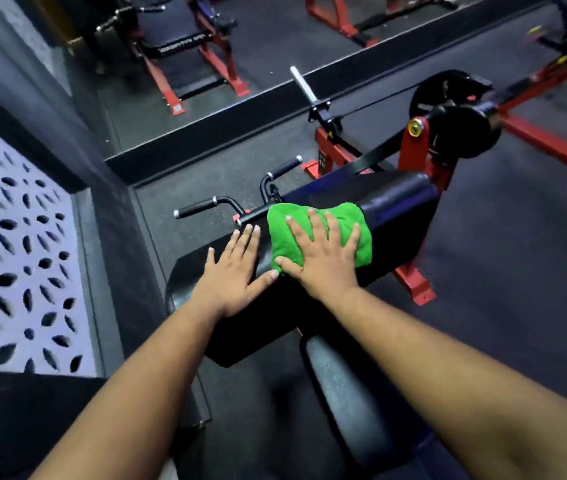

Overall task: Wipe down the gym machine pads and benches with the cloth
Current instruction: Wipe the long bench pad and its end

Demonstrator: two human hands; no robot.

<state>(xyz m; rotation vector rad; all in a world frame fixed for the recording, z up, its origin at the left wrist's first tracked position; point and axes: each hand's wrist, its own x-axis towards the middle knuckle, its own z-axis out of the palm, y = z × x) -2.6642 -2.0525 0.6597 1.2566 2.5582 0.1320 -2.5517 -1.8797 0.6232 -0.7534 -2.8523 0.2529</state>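
A bright green cloth [351, 220] lies folded on the long black machine pad [396, 216] in the middle of the view. My right hand [320, 254] presses flat on the cloth with its fingers spread. To the left of it, my left hand [237, 268] rests flat on the bare pad, fingers straight, thumb tip close to the cloth's lower corner. A second black pad [344, 393] sits lower, between my forearms.
Black handles [202, 206] stick out beyond the pad's left side. The red machine frame with a black weight plate [462, 129] stands at the right. A mirror strip and wall panel with leaf-shaped holes [15, 254] are on the left. Dark rubber floor [500, 271] surrounds the machine.
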